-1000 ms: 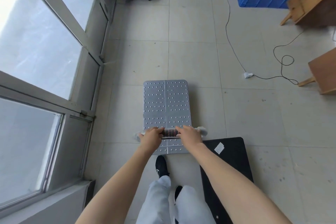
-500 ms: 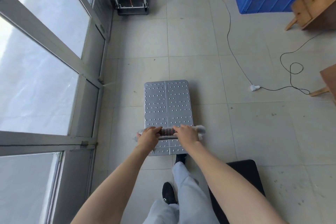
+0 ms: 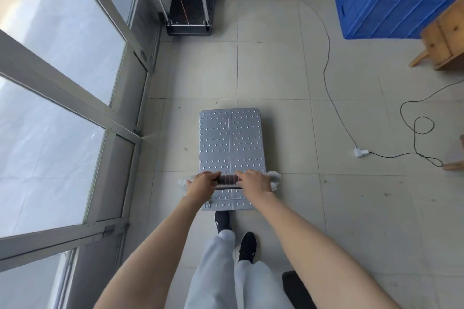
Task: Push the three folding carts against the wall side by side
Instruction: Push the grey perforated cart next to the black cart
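Observation:
A silver studded folding cart (image 3: 232,140) stands on the tiled floor in front of me, its long side pointing at the far wall. My left hand (image 3: 202,184) and my right hand (image 3: 254,180) both grip its handle bar (image 3: 228,179), whose ends are wrapped in white plastic. A black folding cart (image 3: 192,11) with an upright handle stands at the far wall, in the corner by the window. The corner of another black cart (image 3: 295,288) shows at the bottom right, partly hidden behind my right arm.
Large windows with grey frames (image 3: 120,118) run along the left. A blue crate (image 3: 391,5) and wooden furniture (image 3: 444,37) stand at the back right. A grey cable with a white plug (image 3: 360,152) and a thin black cord (image 3: 416,128) lie on the tiles at right.
I have walked forward with the silver cart, both hands still on its handle. The far wall and the black cart there have come closer; the black cart behind me has slid towards the frame's bottom.

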